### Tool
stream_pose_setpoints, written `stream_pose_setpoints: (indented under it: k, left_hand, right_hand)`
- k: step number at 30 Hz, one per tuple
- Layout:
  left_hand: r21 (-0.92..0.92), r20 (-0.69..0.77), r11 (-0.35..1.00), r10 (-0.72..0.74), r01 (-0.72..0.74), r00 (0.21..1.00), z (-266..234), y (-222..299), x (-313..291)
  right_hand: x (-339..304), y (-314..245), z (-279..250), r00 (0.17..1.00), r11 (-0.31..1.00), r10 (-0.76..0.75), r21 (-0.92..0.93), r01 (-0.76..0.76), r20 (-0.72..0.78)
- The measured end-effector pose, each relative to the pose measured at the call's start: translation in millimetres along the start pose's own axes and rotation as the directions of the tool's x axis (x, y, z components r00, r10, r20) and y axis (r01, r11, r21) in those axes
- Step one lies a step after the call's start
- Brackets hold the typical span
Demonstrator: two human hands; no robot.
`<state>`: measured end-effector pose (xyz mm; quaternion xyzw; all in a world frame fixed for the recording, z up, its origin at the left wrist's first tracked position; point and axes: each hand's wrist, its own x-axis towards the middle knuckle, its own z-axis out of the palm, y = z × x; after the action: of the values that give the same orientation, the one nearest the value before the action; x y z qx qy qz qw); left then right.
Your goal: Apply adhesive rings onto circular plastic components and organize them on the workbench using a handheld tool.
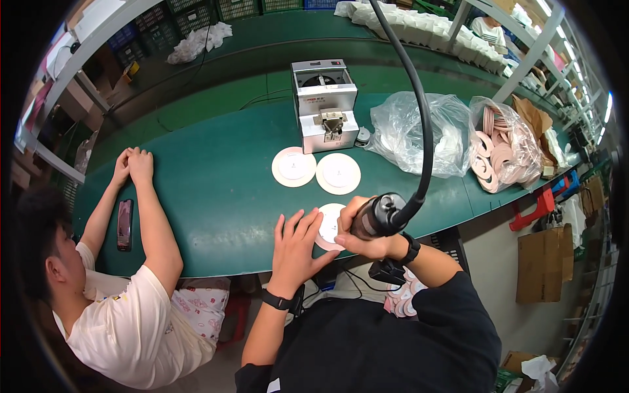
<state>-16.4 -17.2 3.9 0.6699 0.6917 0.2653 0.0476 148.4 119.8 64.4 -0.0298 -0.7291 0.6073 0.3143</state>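
Observation:
My right hand [367,243] is wrapped round a black corded electric screwdriver [375,219], held over a round white disc with a pale pink rim [327,239]. Its tip is hidden behind my hand. My left hand [295,247] lies with fingers spread, the fingertips at the disc's left edge. Beyond the hands, two similar round discs lie side by side, a left one [288,171] and a right one [338,177]. Behind them stands a silver box-shaped machine [327,98], which looks like a screw feeder.
On the green table [216,196], clear plastic bags [413,131] and a bag of pinkish rings [504,147] sit at the right. A seated person [141,308] rests clasped hands at the left, beside a phone [124,224]. The screwdriver's thick black cable [422,98] hangs from above.

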Motion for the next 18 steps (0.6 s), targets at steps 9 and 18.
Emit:
stream_pose_setpoints:
  k: [9,18]
  left_hand:
    - [-0.001,-0.009,1.0,-0.003,0.003,1.0,2,1,1]
    - [0.045,0.159,0.999,0.011,-0.019,0.987,21,66,28]
  right_hand:
    - [-8,-31,5,0.91,0.975,0.082,0.221,0.01,-0.406]
    - [-61,-115,-4,0.888,0.837,-0.294,0.353,0.418,-0.354]
